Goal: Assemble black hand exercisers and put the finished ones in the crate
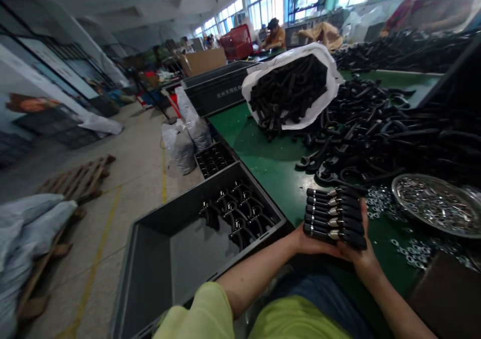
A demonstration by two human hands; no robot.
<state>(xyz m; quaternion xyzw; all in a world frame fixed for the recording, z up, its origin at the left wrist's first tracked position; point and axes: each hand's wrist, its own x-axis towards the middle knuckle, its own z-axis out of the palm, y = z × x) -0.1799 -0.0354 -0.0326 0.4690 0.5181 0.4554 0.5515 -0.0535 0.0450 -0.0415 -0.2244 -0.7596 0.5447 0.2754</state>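
Both my hands grip one row of several black plastic clamp-like parts [332, 216] with shiny metal screws, stacked side by side over the table's front edge. My left hand [315, 244] is closed under the row's left end and near side. Wrapped round the right end is my right hand [363, 251], its fingers mostly hidden behind the parts. Left of my hands, a grey plastic crate [180, 219] holds similar black parts with metal screws [233, 211], grouped in its far right portion.
Loose black handles [376, 128] are heaped on the green table [240, 128], beside a white sack [334, 78] of them. A metal dish [398, 186] of small hardware stands right, with scattered metal rings [411, 253]. Another person [276, 36] sits far back.
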